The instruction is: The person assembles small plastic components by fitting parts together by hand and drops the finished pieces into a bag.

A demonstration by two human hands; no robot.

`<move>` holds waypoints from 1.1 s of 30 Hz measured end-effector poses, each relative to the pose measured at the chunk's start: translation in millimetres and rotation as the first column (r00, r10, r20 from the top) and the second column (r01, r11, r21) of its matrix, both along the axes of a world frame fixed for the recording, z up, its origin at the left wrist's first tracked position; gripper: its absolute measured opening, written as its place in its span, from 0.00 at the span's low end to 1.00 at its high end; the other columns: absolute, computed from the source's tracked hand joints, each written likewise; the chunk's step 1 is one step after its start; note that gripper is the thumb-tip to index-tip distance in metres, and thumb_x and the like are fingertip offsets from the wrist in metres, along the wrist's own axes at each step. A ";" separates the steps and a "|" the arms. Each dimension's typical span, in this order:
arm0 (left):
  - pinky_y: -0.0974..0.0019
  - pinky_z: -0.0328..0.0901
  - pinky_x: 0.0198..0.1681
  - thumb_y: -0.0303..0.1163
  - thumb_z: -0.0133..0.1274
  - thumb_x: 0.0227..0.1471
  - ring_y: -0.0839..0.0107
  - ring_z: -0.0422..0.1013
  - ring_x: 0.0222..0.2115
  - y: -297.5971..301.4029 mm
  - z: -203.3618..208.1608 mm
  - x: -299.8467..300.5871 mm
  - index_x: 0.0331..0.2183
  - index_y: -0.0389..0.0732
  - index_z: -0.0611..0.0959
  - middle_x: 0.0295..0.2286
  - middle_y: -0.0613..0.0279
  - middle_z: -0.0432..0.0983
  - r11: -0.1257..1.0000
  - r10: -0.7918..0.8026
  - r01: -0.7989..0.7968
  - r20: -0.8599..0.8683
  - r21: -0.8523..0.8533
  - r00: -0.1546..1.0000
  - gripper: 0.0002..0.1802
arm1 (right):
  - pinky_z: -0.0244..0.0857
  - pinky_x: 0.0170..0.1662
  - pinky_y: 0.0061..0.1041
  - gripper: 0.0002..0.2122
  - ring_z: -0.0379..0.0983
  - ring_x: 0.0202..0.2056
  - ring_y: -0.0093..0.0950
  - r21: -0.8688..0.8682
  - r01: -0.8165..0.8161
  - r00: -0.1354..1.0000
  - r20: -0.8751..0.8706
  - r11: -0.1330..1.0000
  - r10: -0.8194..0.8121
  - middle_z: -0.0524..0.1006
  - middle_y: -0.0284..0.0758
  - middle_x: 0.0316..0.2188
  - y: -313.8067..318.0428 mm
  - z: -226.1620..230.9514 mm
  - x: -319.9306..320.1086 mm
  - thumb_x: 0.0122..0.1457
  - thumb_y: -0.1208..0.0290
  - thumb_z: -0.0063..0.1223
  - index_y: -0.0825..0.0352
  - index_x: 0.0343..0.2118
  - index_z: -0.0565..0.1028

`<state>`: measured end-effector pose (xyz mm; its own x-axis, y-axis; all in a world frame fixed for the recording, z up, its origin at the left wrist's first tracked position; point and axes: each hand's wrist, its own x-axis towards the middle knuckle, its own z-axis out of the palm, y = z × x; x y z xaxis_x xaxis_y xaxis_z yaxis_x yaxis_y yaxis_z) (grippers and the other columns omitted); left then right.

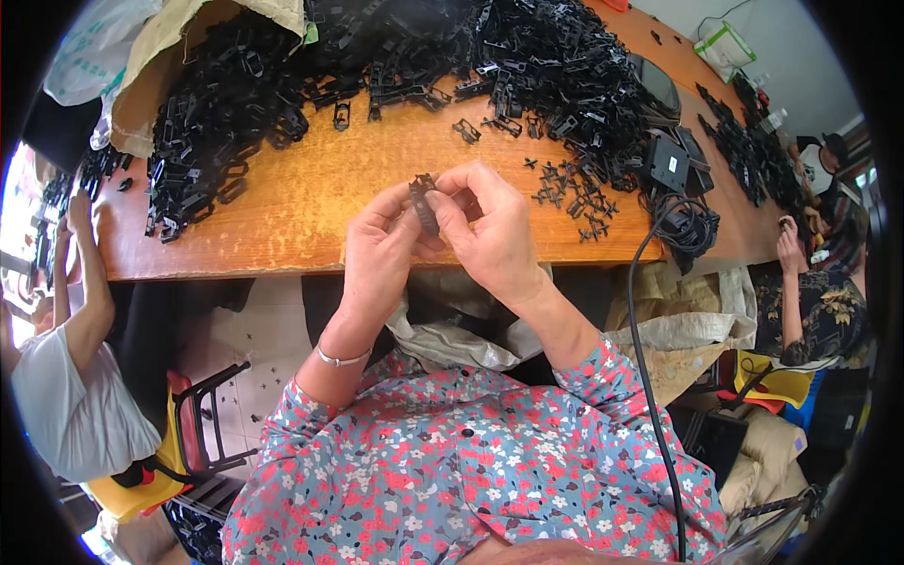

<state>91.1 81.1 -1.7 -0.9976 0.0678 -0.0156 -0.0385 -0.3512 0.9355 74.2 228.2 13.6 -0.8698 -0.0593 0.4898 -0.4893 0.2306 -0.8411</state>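
Observation:
Between my two hands, over the table's near edge, is a small black plastic part [425, 209], longish and ridged. My left hand [379, 247] pinches it from the left side. The fingers of my right hand [488, 226] close on it from the right, the thumb pressed along its side. Fingers cover some of the part. Beyond my hands lies a big heap of black plastic frames [556, 71], with a few loose ones [466, 131] in front. To the right are several small cross-shaped black pieces [570, 188], scattered on the wood.
The wooden table [311, 188] has a worn top. A brown paper sack [151, 85] spills parts at the far left. On the right sit a black box [666, 165] and a coiled cable [685, 226], its cord running down past my right arm. Other people work at both sides.

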 end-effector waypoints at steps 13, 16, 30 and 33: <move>0.69 0.71 0.48 0.30 0.58 0.65 0.74 0.77 0.43 1.0 -11.9 1.8 0.61 0.36 0.75 0.47 0.62 0.80 0.989 -0.088 0.098 -0.095 0.112 0.992 0.26 | 0.70 0.27 0.20 0.04 0.77 0.27 0.19 -0.026 0.034 0.999 -0.019 0.999 -0.034 0.79 0.33 0.28 4.8 2.8 4.1 0.62 0.80 0.62 0.70 0.37 0.77; 0.70 0.70 0.49 0.29 0.60 0.64 0.74 0.77 0.43 -2.9 -13.4 0.9 0.62 0.36 0.74 0.48 0.61 0.80 0.973 -0.129 0.143 -0.085 0.179 0.988 0.27 | 0.70 0.28 0.19 0.04 0.77 0.28 0.17 -0.201 0.040 0.995 0.093 0.979 -0.022 0.80 0.32 0.28 8.2 9.3 5.4 0.63 0.79 0.61 0.71 0.38 0.77; 0.69 0.73 0.51 0.25 0.60 0.62 0.75 0.75 0.46 -4.9 -21.2 1.3 0.59 0.34 0.76 0.47 0.62 0.78 0.965 -0.099 0.137 -0.176 0.224 0.979 0.24 | 0.66 0.25 0.25 0.06 0.75 0.23 0.19 0.086 -0.061 0.960 0.279 0.994 0.034 0.80 0.36 0.22 20.5 13.2 8.7 0.59 0.76 0.65 0.71 0.32 0.78; 0.67 0.72 0.53 0.24 0.59 0.63 0.74 0.75 0.48 -4.7 -22.6 1.5 0.58 0.34 0.76 0.48 0.62 0.79 0.968 -0.127 0.163 -0.191 0.191 0.973 0.23 | 0.66 0.25 0.26 0.07 0.75 0.22 0.21 0.082 -0.054 0.959 0.282 0.995 0.029 0.80 0.36 0.23 20.9 14.6 9.2 0.58 0.75 0.66 0.71 0.32 0.77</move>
